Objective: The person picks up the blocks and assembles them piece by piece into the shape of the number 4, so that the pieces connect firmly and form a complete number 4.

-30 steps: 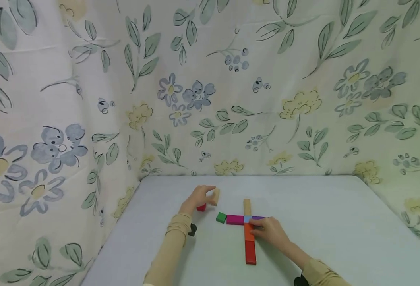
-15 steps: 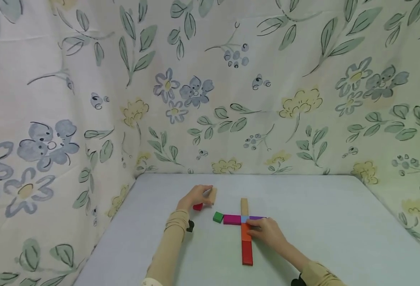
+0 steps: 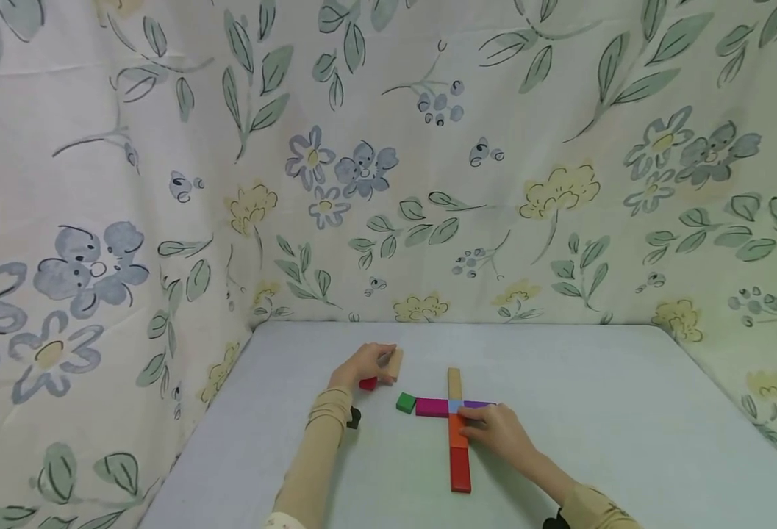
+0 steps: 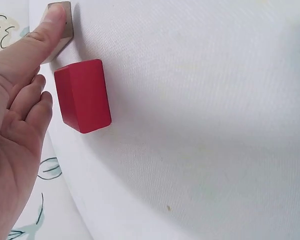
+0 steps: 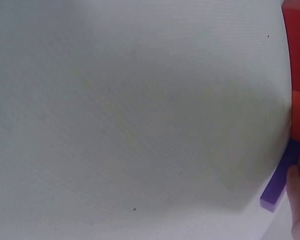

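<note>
My left hand [image 3: 364, 364] pinches a natural-wood block [image 3: 395, 365] at the back left; the left wrist view has the thumb pressed on that block's end. Just beneath this hand lies a red block [image 4: 90, 97]. My right hand [image 3: 503, 432] holds the orange block [image 3: 456, 432] in a flat cross of blocks, index finger by the light blue block [image 3: 454, 405], thumb at the orange one's right side. The cross also has a wooden block [image 3: 454, 383] on top, a magenta block [image 3: 431, 407], a partly covered purple block [image 5: 281, 177] and a long red block [image 3: 459, 470].
A green block [image 3: 406, 402] lies beside the magenta block's left end, turned at an angle. Everything rests on a white-covered table [image 3: 626, 411]. Floral cloth [image 3: 428, 184] hangs behind the table and along its left side.
The head view has shifted slightly. My left hand's fingers have come closer around the wooden block, which stays in about the same place. The right hand keeps its place on the cross.
</note>
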Available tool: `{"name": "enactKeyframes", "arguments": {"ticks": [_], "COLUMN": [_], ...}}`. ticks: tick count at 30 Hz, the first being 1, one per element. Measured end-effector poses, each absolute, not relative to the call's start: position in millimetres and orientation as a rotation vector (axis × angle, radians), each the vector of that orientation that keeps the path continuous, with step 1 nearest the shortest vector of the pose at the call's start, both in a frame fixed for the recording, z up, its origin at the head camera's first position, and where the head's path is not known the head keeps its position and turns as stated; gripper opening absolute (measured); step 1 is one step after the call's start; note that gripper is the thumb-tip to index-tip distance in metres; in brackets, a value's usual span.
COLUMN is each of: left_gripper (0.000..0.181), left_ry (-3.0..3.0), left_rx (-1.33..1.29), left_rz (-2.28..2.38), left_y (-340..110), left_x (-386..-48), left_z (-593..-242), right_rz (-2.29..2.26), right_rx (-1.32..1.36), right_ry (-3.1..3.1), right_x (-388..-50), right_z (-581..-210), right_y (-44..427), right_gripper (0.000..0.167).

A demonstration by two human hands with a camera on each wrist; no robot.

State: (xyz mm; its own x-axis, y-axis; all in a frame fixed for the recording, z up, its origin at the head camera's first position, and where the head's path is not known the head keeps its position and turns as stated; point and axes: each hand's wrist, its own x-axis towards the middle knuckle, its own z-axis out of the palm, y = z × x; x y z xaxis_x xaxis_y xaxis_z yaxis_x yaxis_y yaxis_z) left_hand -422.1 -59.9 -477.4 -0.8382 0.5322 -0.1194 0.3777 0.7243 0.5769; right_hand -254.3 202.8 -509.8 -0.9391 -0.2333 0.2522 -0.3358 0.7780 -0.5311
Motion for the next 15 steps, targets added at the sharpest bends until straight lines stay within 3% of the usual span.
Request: {"name": "enactKeyframes", "arguments": {"ticks": [15], "left_gripper": [0.082], "left_ry": [2.636], "left_rx": [0.694], "left_rz": [1.011], "left_y": [-65.4], "left_x": [-413.2], "left_z": [-485.3], "right_rz": [0.887], "right_rx": [0.48], "right_ry": [-2.777], "right_x": [-252.3], "right_z": [-507.3], "right_y": [202.3], "right_gripper": [0.035]}}
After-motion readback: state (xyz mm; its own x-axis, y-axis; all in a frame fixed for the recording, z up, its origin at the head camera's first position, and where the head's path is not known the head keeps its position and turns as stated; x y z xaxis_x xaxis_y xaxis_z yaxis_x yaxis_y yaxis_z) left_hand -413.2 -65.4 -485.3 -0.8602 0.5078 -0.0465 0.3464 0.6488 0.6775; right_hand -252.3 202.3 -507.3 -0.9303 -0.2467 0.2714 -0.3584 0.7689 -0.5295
